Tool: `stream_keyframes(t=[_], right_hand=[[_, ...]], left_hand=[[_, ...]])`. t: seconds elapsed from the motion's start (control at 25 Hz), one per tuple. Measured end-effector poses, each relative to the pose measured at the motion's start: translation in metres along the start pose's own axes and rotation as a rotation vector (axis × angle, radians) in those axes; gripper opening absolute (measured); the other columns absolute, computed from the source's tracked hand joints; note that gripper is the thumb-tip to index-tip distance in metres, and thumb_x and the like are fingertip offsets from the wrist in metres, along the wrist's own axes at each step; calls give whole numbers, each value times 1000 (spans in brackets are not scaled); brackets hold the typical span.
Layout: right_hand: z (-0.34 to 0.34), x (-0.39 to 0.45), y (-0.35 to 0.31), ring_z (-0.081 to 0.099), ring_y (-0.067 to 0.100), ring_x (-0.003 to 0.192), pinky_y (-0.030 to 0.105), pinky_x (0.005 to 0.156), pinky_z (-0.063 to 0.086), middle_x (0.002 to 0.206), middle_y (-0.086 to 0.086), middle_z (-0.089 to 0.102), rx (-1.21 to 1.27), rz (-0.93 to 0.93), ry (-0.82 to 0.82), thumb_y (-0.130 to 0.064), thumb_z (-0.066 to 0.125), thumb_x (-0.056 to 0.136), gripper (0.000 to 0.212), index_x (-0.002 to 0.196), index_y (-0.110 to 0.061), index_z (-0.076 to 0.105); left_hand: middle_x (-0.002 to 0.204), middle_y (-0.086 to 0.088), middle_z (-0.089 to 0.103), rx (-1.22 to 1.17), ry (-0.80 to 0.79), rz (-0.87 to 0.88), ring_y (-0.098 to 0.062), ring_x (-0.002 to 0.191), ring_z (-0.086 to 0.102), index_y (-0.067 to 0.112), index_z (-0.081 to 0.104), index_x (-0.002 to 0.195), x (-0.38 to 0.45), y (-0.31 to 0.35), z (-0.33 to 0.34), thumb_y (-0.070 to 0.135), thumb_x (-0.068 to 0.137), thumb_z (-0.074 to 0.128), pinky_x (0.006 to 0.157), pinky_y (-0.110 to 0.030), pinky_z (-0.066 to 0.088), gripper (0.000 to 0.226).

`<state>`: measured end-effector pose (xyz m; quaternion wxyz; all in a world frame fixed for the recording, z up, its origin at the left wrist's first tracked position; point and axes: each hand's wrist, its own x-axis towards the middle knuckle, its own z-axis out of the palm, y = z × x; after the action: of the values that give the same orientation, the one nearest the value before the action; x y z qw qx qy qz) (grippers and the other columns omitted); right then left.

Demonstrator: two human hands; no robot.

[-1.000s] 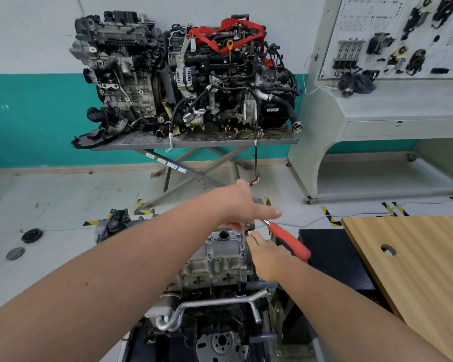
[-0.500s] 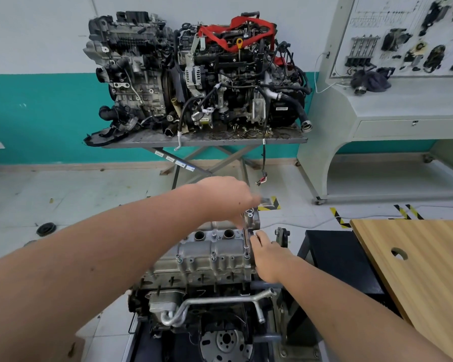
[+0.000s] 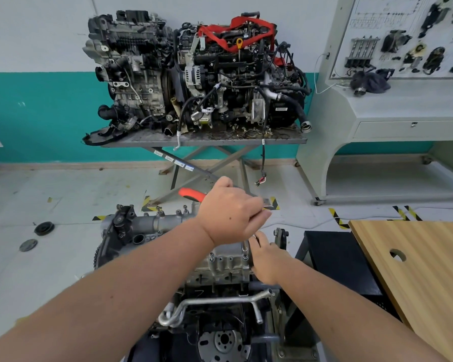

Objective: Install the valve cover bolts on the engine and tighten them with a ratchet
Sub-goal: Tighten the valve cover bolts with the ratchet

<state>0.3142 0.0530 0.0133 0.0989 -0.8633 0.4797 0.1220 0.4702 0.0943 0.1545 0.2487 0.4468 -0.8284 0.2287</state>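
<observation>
on the floor at far left we see two round dark discs (image 3: 44,228), well apart from the engine (image 3: 152,226) we work on. its grey valve cover (image 3: 168,220) carries small bolts (image 3: 185,209) standing upright along its far edge, and more bolts (image 3: 211,256) sit in the near flange. our left hand (image 3: 230,212) is curled round the ratchet (image 3: 192,194), whose red handle sticks out to the left of the fist, above the cover's right end. just below it our right hand (image 3: 266,259) rests against the engine's right side, its fingertips (image 3: 254,237) at an upright bolt (image 3: 244,248); we cannot tell whether they pinch it or only touch it. behind, a metal table (image 3: 202,138) bears two more engines (image 3: 194,74) side by side, one wrapped in a red strap (image 3: 236,35). right of our engine stands a black stand (image 3: 335,257), then a wooden top (image 3: 416,257) with a round hole (image 3: 397,256). far right, a grey bench (image 3: 403,111) holds a dark rag (image 3: 370,83) under a board of parts (image 3: 416,37).
</observation>
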Motion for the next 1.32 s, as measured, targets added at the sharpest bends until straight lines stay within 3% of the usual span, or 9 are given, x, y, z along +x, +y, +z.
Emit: stream_keyframes(t=[0.12,0.32,0.4,0.6,0.8,0.92,1.04,1.2,1.32], right_hand=[[1,1,1,48,38,115,50,86,49,158,7,4,1,-11,-8,-20,55,95,68,150,-14,15],[2,4,1,48,38,115,48,86,49,157,8,3,-22,-19,-11,-19,55,94,68,149,-15,15],[3,4,2,48,38,116,49,87,50,158,9,1,-27,-20,-11,-20,56,94,70,150,-15,13],[3,4,2,49,38,115,48,87,51,158,9,2,-24,-23,-2,-19,58,94,72,150,-15,13],[2,5,1,49,38,114,49,88,51,156,8,4,-19,-23,-4,-19,58,93,70,148,-15,15],[3,4,3,49,38,114,50,88,51,156,8,5,1,-29,-1,-18,57,93,68,148,-16,17],[3,6,4,53,37,110,49,86,52,156,8,6,4,-37,2,-18,57,94,66,147,-16,19],[0,10,9,53,37,113,49,85,52,156,8,10,14,-53,-33,-27,62,94,66,146,-18,23],[0,12,7,47,36,115,49,83,51,149,13,18,-35,-15,-23,-22,66,90,68,143,-20,23]], left_hand=[[52,11,41,14,38,-124,-20,57,44,21,45,59,3,5,2,36,99,44,75,-39,33,42],[81,12,56,-355,-31,-1090,-12,98,38,33,50,92,26,25,13,39,100,46,114,-58,6,11],[94,3,62,-404,-58,-1107,-14,100,41,29,51,103,29,22,11,30,103,43,115,-63,3,8],[122,-8,60,-545,-60,-884,-30,113,57,16,52,130,24,21,6,6,102,36,88,-43,48,33],[165,-4,-9,-728,-89,-1126,-30,152,5,13,17,155,36,14,8,-6,94,34,117,-52,28,66],[155,-21,29,-856,-167,-1357,-32,111,58,11,12,154,44,8,6,1,94,33,66,-34,50,64],[88,-8,57,-735,-330,-1158,-16,62,50,11,35,139,47,3,-1,3,95,35,48,-28,35,45],[89,-2,60,-209,-651,-661,-20,70,57,16,48,111,48,-4,-5,7,99,40,55,-33,39,17],[89,6,57,59,-622,-279,-19,75,55,26,38,93,43,-3,-4,24,100,48,66,-33,34,13]])
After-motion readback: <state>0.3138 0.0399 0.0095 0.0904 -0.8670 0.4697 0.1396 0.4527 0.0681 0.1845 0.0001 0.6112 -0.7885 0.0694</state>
